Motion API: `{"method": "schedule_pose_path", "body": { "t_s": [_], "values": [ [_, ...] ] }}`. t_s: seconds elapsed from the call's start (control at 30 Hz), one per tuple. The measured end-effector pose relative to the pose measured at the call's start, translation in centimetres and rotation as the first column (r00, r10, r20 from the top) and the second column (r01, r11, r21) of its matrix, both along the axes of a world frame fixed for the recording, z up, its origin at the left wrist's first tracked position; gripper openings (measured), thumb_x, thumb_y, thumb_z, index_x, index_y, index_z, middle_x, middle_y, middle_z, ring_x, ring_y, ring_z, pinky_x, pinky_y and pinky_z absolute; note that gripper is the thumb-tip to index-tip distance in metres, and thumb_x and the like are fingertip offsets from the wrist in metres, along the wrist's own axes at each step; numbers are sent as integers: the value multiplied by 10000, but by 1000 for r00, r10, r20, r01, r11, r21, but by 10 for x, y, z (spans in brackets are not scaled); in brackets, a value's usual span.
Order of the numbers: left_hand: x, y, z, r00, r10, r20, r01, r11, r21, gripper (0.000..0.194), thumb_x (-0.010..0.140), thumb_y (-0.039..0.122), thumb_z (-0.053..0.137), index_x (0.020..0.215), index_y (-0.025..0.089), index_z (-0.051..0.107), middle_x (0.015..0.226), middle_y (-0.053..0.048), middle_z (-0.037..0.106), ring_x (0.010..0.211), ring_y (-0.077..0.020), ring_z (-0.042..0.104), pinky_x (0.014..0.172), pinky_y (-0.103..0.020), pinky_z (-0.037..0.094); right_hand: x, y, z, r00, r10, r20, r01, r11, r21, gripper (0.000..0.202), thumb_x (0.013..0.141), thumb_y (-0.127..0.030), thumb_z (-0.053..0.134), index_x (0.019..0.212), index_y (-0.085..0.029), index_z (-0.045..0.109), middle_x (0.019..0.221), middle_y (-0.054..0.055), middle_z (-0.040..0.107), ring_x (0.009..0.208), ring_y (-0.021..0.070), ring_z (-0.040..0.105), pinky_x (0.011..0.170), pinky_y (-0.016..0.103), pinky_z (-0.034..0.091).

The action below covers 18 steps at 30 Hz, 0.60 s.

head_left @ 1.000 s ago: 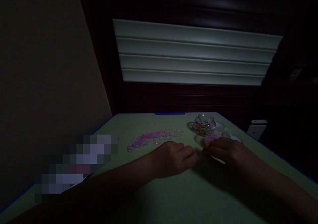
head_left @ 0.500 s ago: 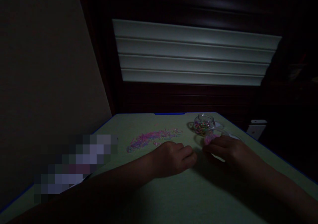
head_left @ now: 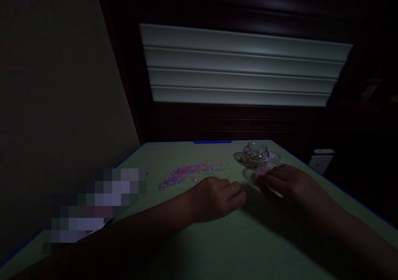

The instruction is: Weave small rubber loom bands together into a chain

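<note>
In the dim head view, my left hand [head_left: 219,198] hovers low over the table, its fingers curled together. Anything inside that fist is hidden. To its right, my right hand [head_left: 287,187] has bent fingers at a clear container [head_left: 273,162] whose pink contents [head_left: 263,172] show by the fingertips. The fingers cover most of this container, and what they pinch cannot be made out. Behind it stands a round clear jar [head_left: 255,155] holding multicoloured small bands. Beyond my left hand lies a loose spread of pink and purple small elastic bands [head_left: 183,173].
The pale green table [head_left: 217,247] has a blue edge. A blurred-out flat item [head_left: 102,205] lies at the left. A clear round lid-like piece [head_left: 275,157] is beside the jar. A white box [head_left: 321,163] stands beyond the right edge, and a dark wooden panel [head_left: 233,122] rises behind.
My right hand has shifted slightly, and the gap between its thumb and fingers has narrowed. My left hand, the jar and the spread bands stay nearly where they were.
</note>
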<state>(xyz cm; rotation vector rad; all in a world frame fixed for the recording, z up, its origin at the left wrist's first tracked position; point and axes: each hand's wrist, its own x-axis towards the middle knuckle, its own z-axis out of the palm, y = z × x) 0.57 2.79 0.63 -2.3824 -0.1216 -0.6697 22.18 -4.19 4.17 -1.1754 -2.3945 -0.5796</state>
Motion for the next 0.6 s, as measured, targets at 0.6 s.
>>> {"method": "schedule_pose_path", "body": {
  "t_s": [0.6],
  "values": [
    [-1,2,-2,1000,8,-13,-8,1000,-7,111,879,157,390,959,161,467,692,17,515,537,-104,463,440,-240,335,2,-4,4,974,-206,-98,213,974,76,184,853,-195,443,825,-163,622,773,74,641,688,179,573,626,282,414]
  ]
}}
